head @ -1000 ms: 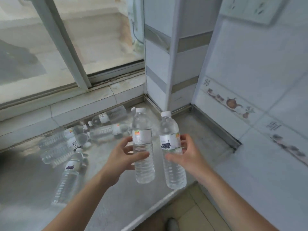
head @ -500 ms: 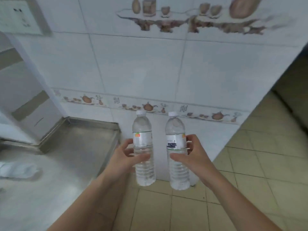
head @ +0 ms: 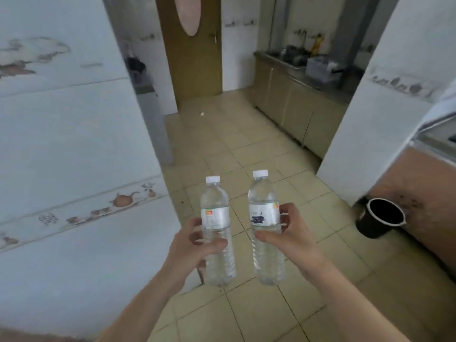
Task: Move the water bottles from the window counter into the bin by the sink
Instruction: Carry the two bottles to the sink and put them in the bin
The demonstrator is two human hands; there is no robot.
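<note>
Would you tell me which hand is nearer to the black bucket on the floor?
Right. The right hand, gripping a bottle, is closer to the black bucket at the right; the left hand, gripping another bottle, is farther left.

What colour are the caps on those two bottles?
White on both bottles, seen clearly in the head view.

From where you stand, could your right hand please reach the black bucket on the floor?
Probably not yet: the right hand grips a bottle, and the black bucket sits apart, lower right.
</note>
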